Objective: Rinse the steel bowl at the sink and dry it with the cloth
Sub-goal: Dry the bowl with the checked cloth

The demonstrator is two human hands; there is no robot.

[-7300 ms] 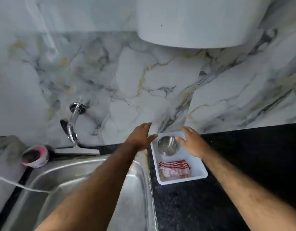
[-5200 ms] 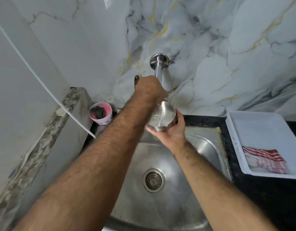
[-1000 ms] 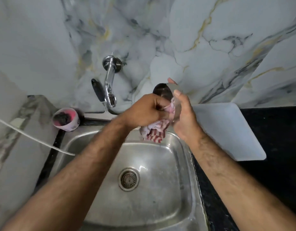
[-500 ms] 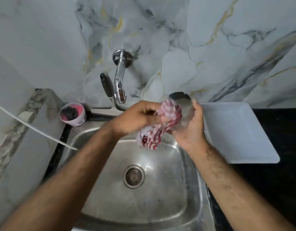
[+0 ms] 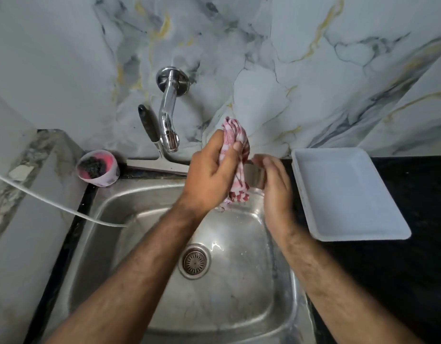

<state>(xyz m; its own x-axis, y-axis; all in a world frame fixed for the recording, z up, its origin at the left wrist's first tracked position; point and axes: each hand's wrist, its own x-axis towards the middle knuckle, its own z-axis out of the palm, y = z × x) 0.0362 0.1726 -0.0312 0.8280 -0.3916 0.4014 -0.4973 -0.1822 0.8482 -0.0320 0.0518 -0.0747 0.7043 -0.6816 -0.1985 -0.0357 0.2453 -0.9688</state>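
Note:
Above the far right corner of the steel sink (image 5: pixel 140 244), both hands work together. My left hand (image 5: pixel 212 172) grips a bunched red-and-white striped cloth (image 5: pixel 235 145), which sticks up above my fingers and hangs down below them. My right hand (image 5: pixel 274 184) holds the small steel bowl (image 5: pixel 253 173), of which only a strip of the side shows between cloth and palm. The cloth presses against the bowl. Most of the bowl is hidden by the cloth and my fingers.
A chrome tap (image 5: pixel 168 112) juts from the marble wall, no water running. A white tray (image 5: pixel 346 194) lies on the black counter at right. A pink cup (image 5: pixel 98 167) with a dark scrubber and a squeegee (image 5: pixel 152 142) stand behind the sink. The drain (image 5: pixel 195 261) sits mid-basin.
The cloth has moved up over the bowl and now covers most of it. My right hand has turned lower around the bowl. The view shifted slightly.

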